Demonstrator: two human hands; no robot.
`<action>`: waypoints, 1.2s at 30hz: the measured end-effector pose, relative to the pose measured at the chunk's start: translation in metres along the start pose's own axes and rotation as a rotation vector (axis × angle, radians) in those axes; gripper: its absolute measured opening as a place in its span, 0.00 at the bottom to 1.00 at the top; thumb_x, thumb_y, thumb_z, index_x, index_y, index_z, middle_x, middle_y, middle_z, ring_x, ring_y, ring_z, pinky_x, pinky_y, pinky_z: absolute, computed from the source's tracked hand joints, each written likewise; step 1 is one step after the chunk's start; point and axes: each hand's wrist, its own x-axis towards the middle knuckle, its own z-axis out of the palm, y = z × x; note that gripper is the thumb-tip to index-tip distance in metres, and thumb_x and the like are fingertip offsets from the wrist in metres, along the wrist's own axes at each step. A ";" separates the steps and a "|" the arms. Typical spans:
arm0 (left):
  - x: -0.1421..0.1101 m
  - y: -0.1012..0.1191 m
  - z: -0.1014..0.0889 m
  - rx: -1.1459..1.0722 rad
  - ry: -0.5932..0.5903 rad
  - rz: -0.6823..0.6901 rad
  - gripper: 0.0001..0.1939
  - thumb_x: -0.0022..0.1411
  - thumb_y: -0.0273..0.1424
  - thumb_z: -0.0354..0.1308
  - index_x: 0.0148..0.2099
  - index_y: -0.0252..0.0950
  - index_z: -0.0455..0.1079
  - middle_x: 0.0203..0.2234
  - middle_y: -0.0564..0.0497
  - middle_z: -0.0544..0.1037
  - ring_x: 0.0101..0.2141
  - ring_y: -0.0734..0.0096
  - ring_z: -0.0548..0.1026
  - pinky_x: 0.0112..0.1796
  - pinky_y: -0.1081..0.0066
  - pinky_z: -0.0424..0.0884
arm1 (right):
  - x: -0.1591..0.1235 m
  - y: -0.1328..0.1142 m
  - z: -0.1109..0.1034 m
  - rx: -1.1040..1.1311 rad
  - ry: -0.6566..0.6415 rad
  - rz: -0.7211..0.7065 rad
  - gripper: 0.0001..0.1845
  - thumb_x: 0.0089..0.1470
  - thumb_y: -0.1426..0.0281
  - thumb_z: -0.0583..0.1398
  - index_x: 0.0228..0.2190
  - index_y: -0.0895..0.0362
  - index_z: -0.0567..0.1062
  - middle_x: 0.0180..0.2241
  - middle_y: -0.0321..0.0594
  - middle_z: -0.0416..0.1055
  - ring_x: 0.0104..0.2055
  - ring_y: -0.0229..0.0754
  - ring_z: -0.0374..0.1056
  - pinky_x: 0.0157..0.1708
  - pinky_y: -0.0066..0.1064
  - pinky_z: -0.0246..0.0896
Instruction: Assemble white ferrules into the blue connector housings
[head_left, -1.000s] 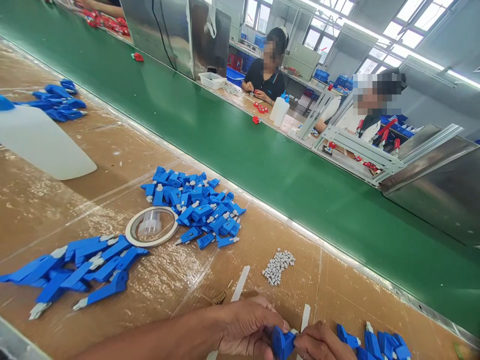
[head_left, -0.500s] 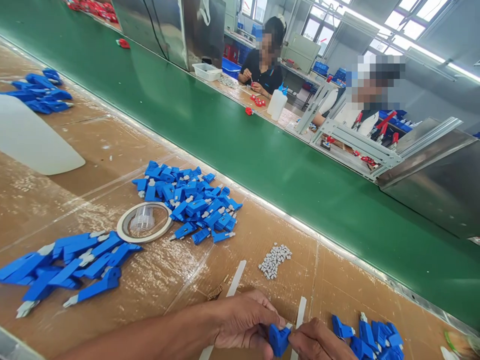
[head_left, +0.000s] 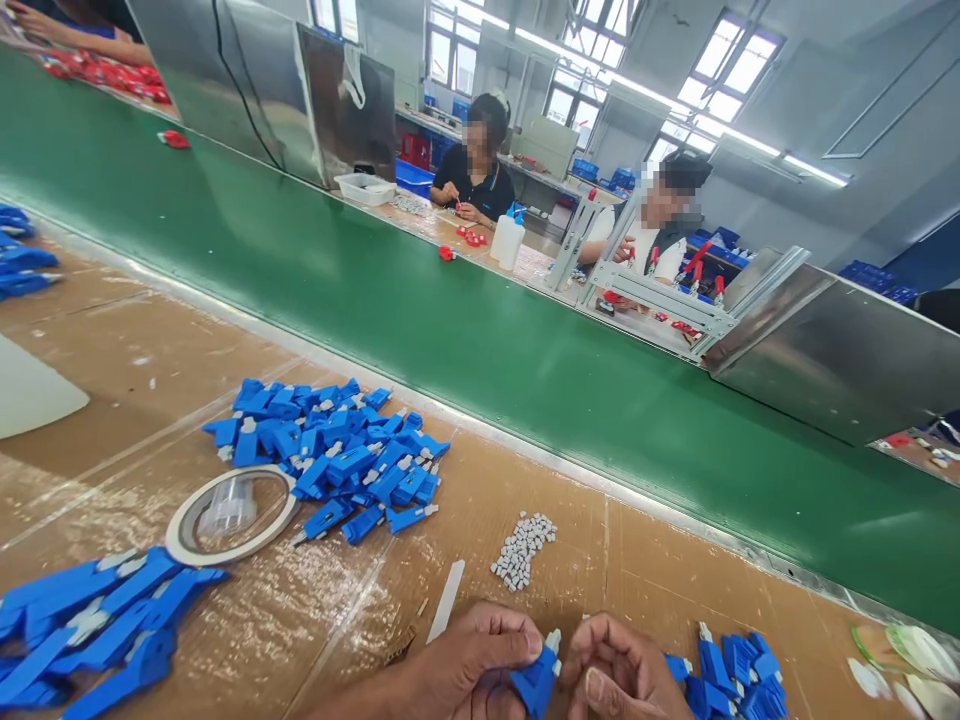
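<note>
My left hand (head_left: 480,665) pinches a small blue plastic part (head_left: 536,680) between thumb and fingers. A pale grey tip (head_left: 553,640) sticks up from that part. Just to its right is my right hand (head_left: 622,665), fingers loosely curled and thumb apart from them, with nothing visible in it. Beyond both hands lies a heap of small grey pieces (head_left: 523,550). Close by my right hand is a small pile of similar blue parts (head_left: 739,675).
A large heap of blue parts (head_left: 337,450) lies left of centre, beside a tape roll (head_left: 176,530) with a clear cup inside. More long blue parts (head_left: 97,630) are at lower left. A green conveyor belt (head_left: 450,310) crosses behind. Two co-workers sit beyond it, near white bottles (head_left: 508,240).
The view has swung right and tilted up. My right hand has come away from the blue part, which my left hand still holds, now with its grey tip upward.
</note>
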 end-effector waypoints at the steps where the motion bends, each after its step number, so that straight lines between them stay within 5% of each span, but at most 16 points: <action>1: -0.001 0.001 -0.001 0.000 -0.008 0.003 0.19 0.47 0.42 0.71 0.28 0.31 0.71 0.18 0.53 0.74 0.16 0.80 0.69 0.21 0.79 0.62 | 0.004 0.004 0.001 0.062 -0.027 -0.003 0.31 0.37 0.47 0.72 0.31 0.59 0.75 0.26 0.36 0.74 0.21 0.33 0.70 0.20 0.21 0.59; 8: -0.006 0.006 0.003 0.007 -0.033 0.031 0.17 0.51 0.41 0.69 0.28 0.32 0.71 0.18 0.54 0.74 0.16 0.80 0.68 0.23 0.76 0.64 | 0.011 0.012 0.009 0.271 -0.038 0.093 0.26 0.38 0.55 0.75 0.36 0.59 0.80 0.23 0.32 0.71 0.16 0.25 0.61 0.11 0.13 0.48; 14: -0.004 0.003 0.003 0.013 -0.026 0.040 0.18 0.50 0.42 0.70 0.28 0.31 0.71 0.19 0.53 0.74 0.18 0.80 0.70 0.22 0.78 0.63 | 0.014 0.022 0.013 0.366 -0.066 0.123 0.26 0.39 0.59 0.76 0.38 0.60 0.79 0.26 0.37 0.74 0.17 0.25 0.63 0.12 0.12 0.51; 22: -0.006 0.004 0.008 0.012 -0.066 0.094 0.18 0.53 0.43 0.68 0.29 0.31 0.70 0.21 0.46 0.78 0.26 0.72 0.77 0.28 0.77 0.68 | 0.015 0.025 0.019 0.374 -0.068 0.114 0.22 0.41 0.59 0.75 0.35 0.59 0.80 0.18 0.31 0.69 0.15 0.25 0.57 0.12 0.12 0.51; 28: -0.008 -0.001 0.007 0.026 -0.036 0.138 0.20 0.52 0.45 0.68 0.29 0.31 0.70 0.25 0.44 0.80 0.26 0.71 0.77 0.26 0.77 0.68 | 0.010 0.018 0.029 0.368 0.033 0.119 0.24 0.40 0.58 0.75 0.34 0.61 0.79 0.19 0.33 0.70 0.18 0.27 0.61 0.15 0.12 0.54; 36: -0.009 -0.007 0.007 0.037 0.013 0.184 0.23 0.49 0.47 0.69 0.29 0.32 0.67 0.24 0.45 0.79 0.25 0.73 0.75 0.23 0.78 0.66 | 0.011 0.021 0.033 0.428 -0.036 0.085 0.21 0.43 0.60 0.74 0.35 0.61 0.78 0.20 0.31 0.71 0.17 0.26 0.61 0.14 0.13 0.57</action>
